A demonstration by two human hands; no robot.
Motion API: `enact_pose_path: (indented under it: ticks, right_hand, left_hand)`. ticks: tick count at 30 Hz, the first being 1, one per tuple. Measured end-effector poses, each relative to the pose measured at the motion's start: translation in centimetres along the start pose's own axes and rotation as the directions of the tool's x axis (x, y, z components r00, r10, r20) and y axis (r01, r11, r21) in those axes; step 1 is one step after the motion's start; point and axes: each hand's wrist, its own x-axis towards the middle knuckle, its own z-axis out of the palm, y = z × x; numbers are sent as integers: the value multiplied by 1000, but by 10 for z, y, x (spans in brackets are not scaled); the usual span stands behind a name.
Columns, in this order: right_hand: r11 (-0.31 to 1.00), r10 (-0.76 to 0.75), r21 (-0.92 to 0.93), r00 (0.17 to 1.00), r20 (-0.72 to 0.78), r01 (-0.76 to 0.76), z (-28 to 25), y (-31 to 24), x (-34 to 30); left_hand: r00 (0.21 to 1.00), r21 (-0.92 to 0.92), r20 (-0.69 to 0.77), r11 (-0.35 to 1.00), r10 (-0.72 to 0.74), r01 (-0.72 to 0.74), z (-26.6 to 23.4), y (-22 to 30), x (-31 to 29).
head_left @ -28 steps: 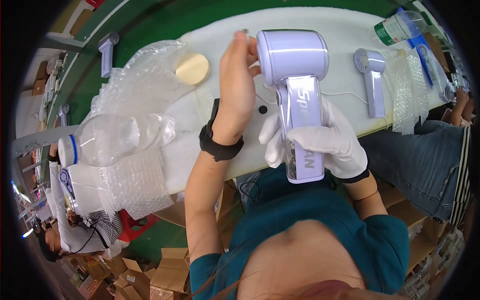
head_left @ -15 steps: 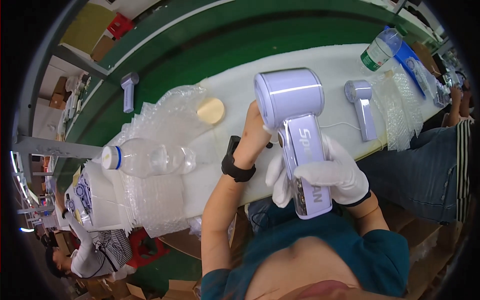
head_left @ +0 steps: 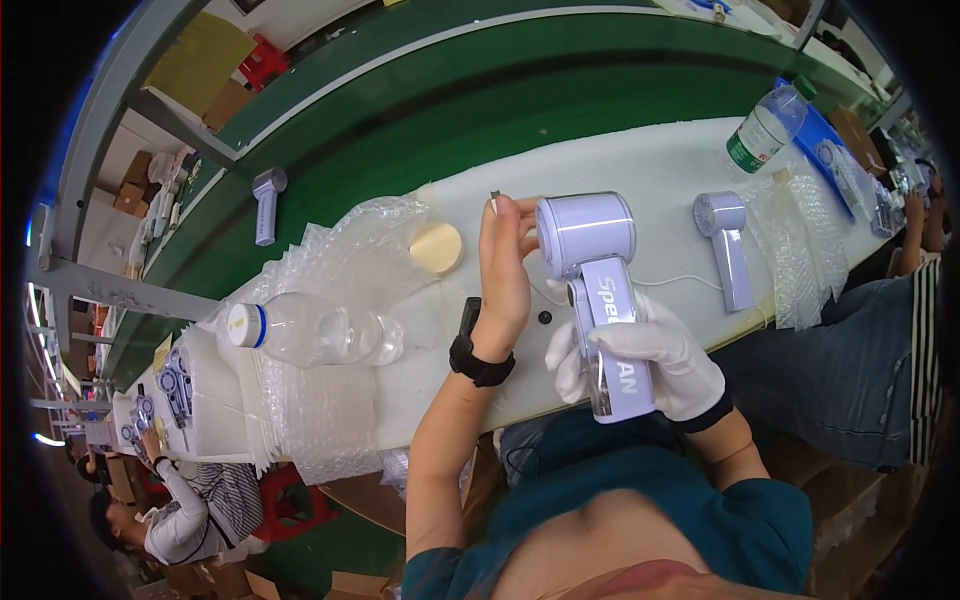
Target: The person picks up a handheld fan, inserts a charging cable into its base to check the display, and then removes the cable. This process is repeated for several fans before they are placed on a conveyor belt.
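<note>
Left of your left hand (head_left: 505, 275), a bottle (head_left: 312, 332) lies on bubble wrap (head_left: 315, 415), a disc (head_left: 436, 248) behind it; right of the fan (head_left: 602, 282) in your right hand (head_left: 678, 365), another fan (head_left: 731, 252) lies on the table (head_left: 655, 170).

The one view is a wide fisheye looking down and forward from the head, upright, its corners dark and straight edges bowed. The shirt (head_left: 640, 490) fills the lower center, close up; the left hand (head_left: 505, 275) and right hand (head_left: 665, 360) sit near mid-frame, the table (head_left: 670, 155) slants behind, rising rightward, and farther surroundings shrink toward the rim.
</note>
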Motion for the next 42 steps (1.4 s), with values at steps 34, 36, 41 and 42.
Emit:
enact_pose_path:
  ticks: [34, 36, 41, 42]
  right_hand:
    - [997, -72, -31, 985, -158, 68, -14, 18, 15]
    - [995, -84, -63, 982, -169, 74, -12, 18, 14]
    - [975, -133, -200, 971, -199, 92, -11, 21, 13]
    - [966, -146, -239, 968, -205, 95, -11, 22, 13]
  left_hand:
    - [968, -32, 113, 974, 226, -223, 20, 8, -10]
    - [962, 58, 111, 965, 249, -256, 22, 5, -11]
    - [938, 171, 104, 923, 332, -346, 24, 4, -14]
    - [938, 172, 101, 923, 330, -343, 24, 4, -14]
